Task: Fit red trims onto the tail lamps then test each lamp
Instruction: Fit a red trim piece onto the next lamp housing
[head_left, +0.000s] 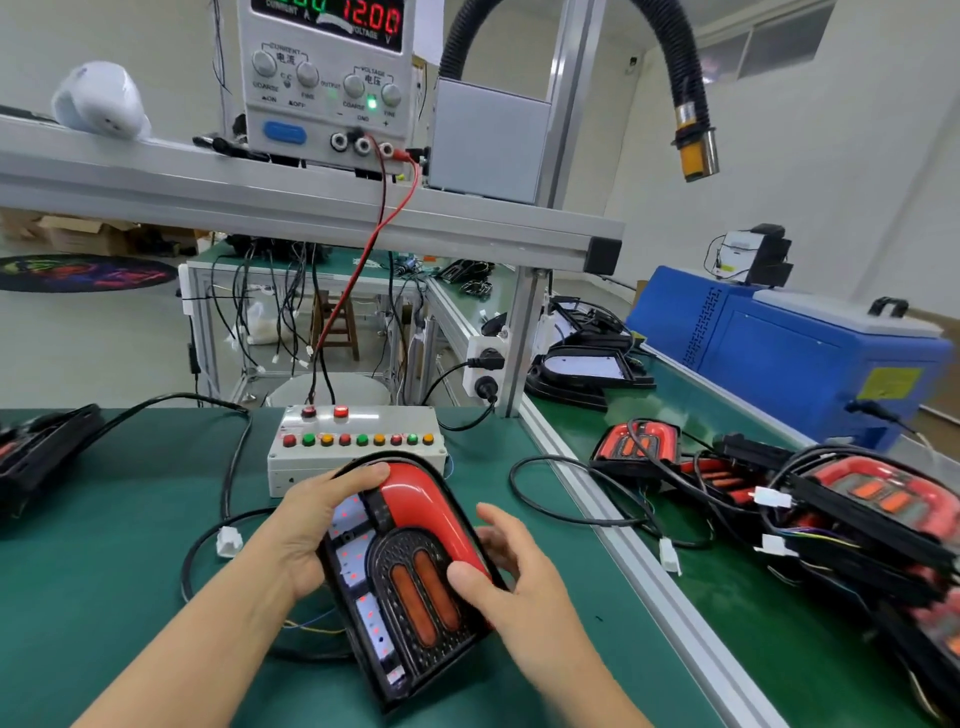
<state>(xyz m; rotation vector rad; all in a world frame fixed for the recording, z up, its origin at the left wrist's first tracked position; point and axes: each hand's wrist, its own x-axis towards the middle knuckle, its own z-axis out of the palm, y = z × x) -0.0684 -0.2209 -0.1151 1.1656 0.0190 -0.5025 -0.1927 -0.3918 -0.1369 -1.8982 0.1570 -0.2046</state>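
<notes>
A black tail lamp (410, 597) lies tilted on the green mat in front of me, with two orange oval lenses in its middle. A glossy red trim (421, 506) curves over its top and down its right side. My left hand (317, 525) grips the lamp's upper left edge, fingers reaching over the top by the trim. My right hand (506, 561) holds the right edge, thumb pressing on the red trim's lower part. Behind the lamp stands the white test box (358, 441) with a row of coloured buttons.
Several finished tail lamps (852, 509) with tangled cables lie on the right bench. A power supply (327, 78) reading 12.00 sits on the shelf above. White connectors (228, 540) (670, 556) lie on the mat. Another lamp (36, 452) rests at far left. A blue machine (810, 353) stands right.
</notes>
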